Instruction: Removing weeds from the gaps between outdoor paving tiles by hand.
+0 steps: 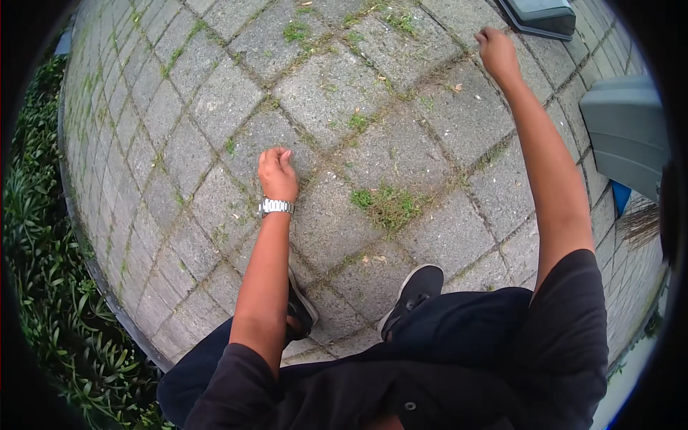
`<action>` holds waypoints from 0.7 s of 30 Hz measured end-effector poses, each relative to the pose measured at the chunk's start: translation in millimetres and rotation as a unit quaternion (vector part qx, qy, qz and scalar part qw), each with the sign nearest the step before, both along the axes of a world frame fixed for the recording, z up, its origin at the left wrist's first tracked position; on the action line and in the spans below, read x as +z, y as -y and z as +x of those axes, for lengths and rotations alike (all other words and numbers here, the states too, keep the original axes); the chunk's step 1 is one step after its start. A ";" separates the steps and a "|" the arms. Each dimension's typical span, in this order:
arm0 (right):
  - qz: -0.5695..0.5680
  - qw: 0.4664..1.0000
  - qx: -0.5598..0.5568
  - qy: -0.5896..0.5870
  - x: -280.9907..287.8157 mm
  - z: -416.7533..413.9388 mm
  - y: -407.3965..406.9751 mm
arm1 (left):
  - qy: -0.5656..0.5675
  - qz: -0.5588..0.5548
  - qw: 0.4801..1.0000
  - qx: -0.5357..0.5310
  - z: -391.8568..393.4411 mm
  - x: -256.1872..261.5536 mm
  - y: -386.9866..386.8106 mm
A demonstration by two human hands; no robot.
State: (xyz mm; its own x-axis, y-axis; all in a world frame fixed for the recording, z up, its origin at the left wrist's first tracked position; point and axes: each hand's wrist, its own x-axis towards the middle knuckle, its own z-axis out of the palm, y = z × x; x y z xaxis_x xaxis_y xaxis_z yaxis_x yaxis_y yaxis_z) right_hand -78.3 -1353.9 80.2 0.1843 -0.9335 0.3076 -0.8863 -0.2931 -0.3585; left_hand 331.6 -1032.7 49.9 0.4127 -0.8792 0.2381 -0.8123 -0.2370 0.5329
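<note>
Concrete paving slabs [333,86] lie before me, with grass and moss along their joints. My left hand [278,174], with a metal-band watch [277,206] at the wrist, hovers over the slabs with its fingers curled in. To its lower right, a clump of green weeds [391,207] grows from a joint. Stretched far forward at the upper right, my right hand [499,54] is closed too. It is nearest to a grey plastic object with a sloped top [540,16], apart from it. Nothing shows in either hand; both palms are hidden.
A grey-green plastic container [623,129] stands at the right, beside a blue piece [621,196] and stiff broom-like bristles [640,223]. Dense leafy plants [48,258] border the paving at the left behind a kerb [97,269]. My dark shoes [416,290] are on the slabs below.
</note>
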 end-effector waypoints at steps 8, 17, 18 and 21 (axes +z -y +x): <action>0.098 0.916 0.387 -0.034 -25.3 158.2 -160.6 | -0.052 0.034 0.992 -0.107 -69.9 7.3 -54.3; 0.152 0.887 0.436 -0.023 -46.1 146.7 -179.2 | 0.029 0.018 0.992 -0.121 -38.0 -25.4 -70.9; 0.138 0.888 0.434 -0.058 -47.4 148.8 -175.5 | 0.040 0.009 0.993 -0.111 -36.0 -26.1 -68.7; 0.103 0.920 0.367 -0.092 -41.7 156.8 -151.9 | -0.034 0.047 0.993 -0.103 -20.1 -28.4 -59.2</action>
